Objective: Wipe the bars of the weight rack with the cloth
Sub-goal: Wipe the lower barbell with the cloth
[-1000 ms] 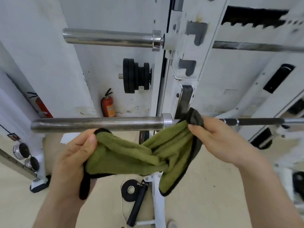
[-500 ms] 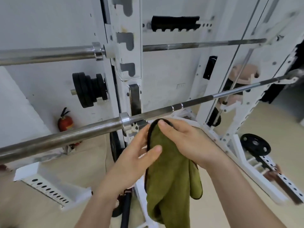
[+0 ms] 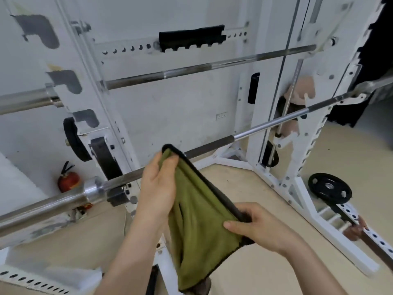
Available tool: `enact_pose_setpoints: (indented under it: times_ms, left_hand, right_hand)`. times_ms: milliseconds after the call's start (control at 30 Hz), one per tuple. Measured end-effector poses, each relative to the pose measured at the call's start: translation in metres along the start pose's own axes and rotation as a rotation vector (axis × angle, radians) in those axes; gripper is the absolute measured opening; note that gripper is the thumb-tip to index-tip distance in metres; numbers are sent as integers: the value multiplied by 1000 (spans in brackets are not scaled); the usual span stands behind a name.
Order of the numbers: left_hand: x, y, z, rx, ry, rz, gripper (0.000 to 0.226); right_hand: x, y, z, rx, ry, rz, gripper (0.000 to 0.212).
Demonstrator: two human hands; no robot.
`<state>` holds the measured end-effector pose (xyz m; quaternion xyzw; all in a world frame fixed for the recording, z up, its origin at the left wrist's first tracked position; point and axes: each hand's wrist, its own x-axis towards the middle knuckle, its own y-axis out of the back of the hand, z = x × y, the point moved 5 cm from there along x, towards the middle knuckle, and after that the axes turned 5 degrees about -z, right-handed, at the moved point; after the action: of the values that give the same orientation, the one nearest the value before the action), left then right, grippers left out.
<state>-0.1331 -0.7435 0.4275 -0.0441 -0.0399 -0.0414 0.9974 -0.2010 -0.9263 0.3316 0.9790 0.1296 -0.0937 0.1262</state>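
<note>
Hanging between both hands, the green cloth (image 3: pixel 195 226) is held up before the lower bar (image 3: pixel 212 146) of the white rack (image 3: pixel 252 116). The left hand (image 3: pixel 158 184) pinches its top corner, and the right hand (image 3: pixel 261 228) pinches the black hem lower down.

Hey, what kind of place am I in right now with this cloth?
Most likely a gym or weight room: a white rack carries steel barbells, and a black weight plate sits near its foot.
</note>
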Motion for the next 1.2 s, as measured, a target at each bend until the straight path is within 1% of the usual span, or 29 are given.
enact_pose_setpoints:
  times_ms: [33, 67, 133, 200, 233, 300, 367, 400, 433, 467, 500, 533, 567, 633, 700, 767, 833, 867, 900, 933, 1033, 1067, 1100, 1167, 1200]
  left_hand:
    - [6, -8, -1, -31, 25, 50, 29]
    - [12, -15, -4, -66, 42, 88, 30]
    - [22, -33, -14, -95, 105, 122, 27]
    - [24, -55, -28, -61, 214, 88, 20]
    - [23, -70, -33, -50, 252, 19, 17]
    - [17, -106, -39, -30, 256, -216, 13]
    - [8, -143, -46, 73, 219, -530, 16]
    - [5, -157, -53, 127, 206, -647, 21]
    - [7, -168, -56, 165, 177, -687, 28]
    - [13, -174, -59, 186, 141, -643, 31]
    - [22, -176, -59, 184, 115, -554, 29]
    - [30, -176, -60, 150, 103, -462, 23]
    - [37, -177, -60, 111, 98, -407, 18]
    - [53, -183, -60, 107, 27, -397, 13]
    - [70, -192, -61, 103, -48, -399, 13]
    - [95, -201, -65, 22, -58, -331, 11]
    - [124, -213, -69, -91, 14, -262, 5]
    - [140, -219, -71, -161, 58, -261, 4]
    - [157, -226, -71, -220, 84, -275, 3]
    - [175, -231, -69, -241, 77, -283, 3]
    - [231, -224, -67, -227, 58, -262, 14]
    - [249, -216, -69, -145, 62, -245, 17]
    - [263, -208, -70, 41, 50, -245, 24]
    - [279, -194, -79, 571, 45, -295, 46]
    - [280, -188, -87, 785, 66, -310, 60]
  right_hand:
    - [-4, 22, 10, -23, -13, 23, 36]
    - [-8, 44, 15, -77, -24, 54, 46]
    - [-15, 85, 17, -162, -52, 154, 48]
    - [-21, 117, 7, -178, -35, 258, 51]
    - [-22, 127, -2, -170, 5, 304, 54]
    - [-21, 136, -25, -120, 130, 349, 55]
    - [-15, 134, -51, -99, 268, 329, 46]
    - [-11, 133, -61, -108, 332, 304, 41]
    - [-9, 132, -69, -123, 378, 276, 37]
    - [-7, 133, -74, -124, 398, 253, 37]
    - [-5, 136, -75, -105, 404, 235, 37]
    - [-3, 141, -74, -84, 402, 223, 34]
    - [-2, 145, -71, -72, 404, 226, 26]
    - [1, 152, -65, -57, 411, 263, 10]
    - [8, 163, -49, -46, 397, 355, 26]
    - [22, 180, -26, -156, 323, 456, 44]
    - [46, 191, -9, -330, 199, 402, 60]
    - [61, 196, -3, -383, 172, 357, 65]
    - [78, 202, -2, -399, 178, 346, 65]
    - [94, 209, -4, -381, 190, 371, 61]
    - [141, 232, -28, -287, 274, 534, 44]
    - [157, 239, -39, -249, 307, 573, 38]
    - [172, 245, -50, -232, 332, 597, 33]
    - [205, 251, -68, -278, 339, 571, 30]
    - [223, 250, -71, -316, 314, 505, 30]
